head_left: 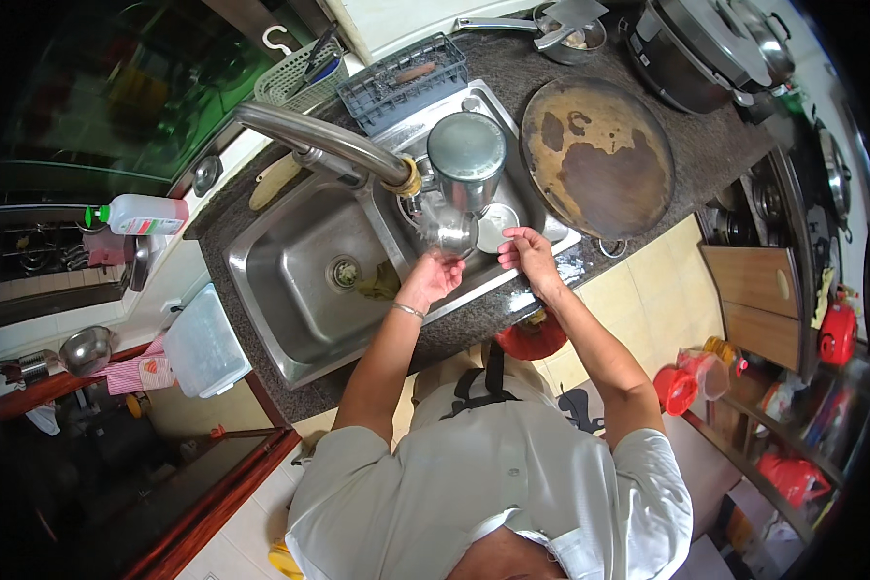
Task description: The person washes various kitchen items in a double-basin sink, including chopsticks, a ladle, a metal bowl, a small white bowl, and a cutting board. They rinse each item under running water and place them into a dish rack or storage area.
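Observation:
Over the right basin of the steel sink (261,319), my left hand (433,278) is closed around a small clear jar (448,234) under the faucet (333,150). Blur around the jar looks like running water, though I cannot make it out fully. My right hand (530,257) pinches the edge of a round pale lid (496,226) just beside the jar. Behind both stands a tall steel pot with a glass-like top (467,150). A greenish scrap (382,282) lies in the left basin near the drain.
A large round worn board (599,159) covers the counter to the right. Beyond it are a rice cooker (696,58) and a small saucepan (572,39). A grey rack (404,82) stands behind the sink. A detergent bottle (145,215) sits at the left.

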{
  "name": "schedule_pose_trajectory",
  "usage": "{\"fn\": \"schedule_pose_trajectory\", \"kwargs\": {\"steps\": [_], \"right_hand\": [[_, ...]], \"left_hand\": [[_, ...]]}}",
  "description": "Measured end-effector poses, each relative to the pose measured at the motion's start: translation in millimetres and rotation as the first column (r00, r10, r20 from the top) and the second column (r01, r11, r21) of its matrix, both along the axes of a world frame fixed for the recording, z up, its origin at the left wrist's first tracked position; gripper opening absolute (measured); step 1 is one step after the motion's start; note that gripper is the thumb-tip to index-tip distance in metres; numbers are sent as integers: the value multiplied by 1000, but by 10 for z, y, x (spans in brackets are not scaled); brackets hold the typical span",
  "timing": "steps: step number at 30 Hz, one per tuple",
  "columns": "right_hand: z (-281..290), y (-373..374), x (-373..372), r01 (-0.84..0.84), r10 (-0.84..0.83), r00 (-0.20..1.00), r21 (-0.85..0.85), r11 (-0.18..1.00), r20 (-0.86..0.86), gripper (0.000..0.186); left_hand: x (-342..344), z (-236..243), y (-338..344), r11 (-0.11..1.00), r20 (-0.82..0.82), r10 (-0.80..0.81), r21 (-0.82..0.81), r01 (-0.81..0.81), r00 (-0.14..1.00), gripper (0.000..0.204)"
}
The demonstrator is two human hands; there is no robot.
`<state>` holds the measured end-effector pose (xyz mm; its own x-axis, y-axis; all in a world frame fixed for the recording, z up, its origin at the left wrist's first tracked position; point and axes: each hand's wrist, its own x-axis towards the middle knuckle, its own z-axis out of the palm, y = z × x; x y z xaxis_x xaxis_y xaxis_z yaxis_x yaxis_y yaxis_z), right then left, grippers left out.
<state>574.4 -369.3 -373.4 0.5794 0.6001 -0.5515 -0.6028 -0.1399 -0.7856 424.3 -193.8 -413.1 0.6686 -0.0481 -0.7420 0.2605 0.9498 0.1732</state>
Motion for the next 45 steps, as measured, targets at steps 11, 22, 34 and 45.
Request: {"fn": "schedule_pose_trajectory", "kwargs": {"steps": [11,22,34,45], "right_hand": [[-54,11,-66,14,-14,1000,17,1000,-2,23],[-74,-15,-69,28,-28,999,16,999,-18,22],[-67,-21,-87,39,-39,999,28,999,-14,22],[-39,168,-123,-62,64,995,29,998,-79,32]], "left_hand": [[89,179,51,722,374,373,-691,-13,849,42],[428,262,163,717,441,514,-692,-86,736,53],[-64,534,209,885,114,38,457,-86,993,37],[202,734,280,545,-71,21,837,48,997,51]]}}
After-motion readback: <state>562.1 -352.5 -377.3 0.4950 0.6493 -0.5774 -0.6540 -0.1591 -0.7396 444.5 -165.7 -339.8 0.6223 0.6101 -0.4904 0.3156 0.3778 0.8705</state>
